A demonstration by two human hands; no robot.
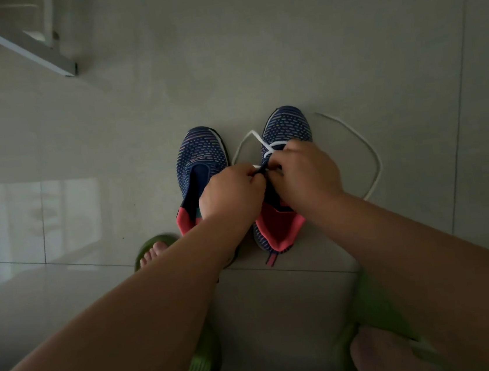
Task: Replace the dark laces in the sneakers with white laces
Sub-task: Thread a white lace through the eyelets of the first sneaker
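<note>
Knelt over two dark-blue knit sneakers at centre frame on the tiled floor (344,52). Left hand (232,194) curled, pinching a dark tab of the right-frame sneaker (287,128) at its throat; right hand (307,172) curled just beside it, over the white lace (363,144) threaded at the toe. Lace ends looped out left and right. Left-frame sneaker (200,156) laceless, alongside. Green sandals (202,364) at the bottom.

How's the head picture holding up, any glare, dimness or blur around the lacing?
Head view: dim overall; window glare on the floor tiles at left; hands and right sneaker reasonably sharp, white lace clear; wide-angle stretch enlarges the forearms; green slippers at the bottom blurred.
</note>
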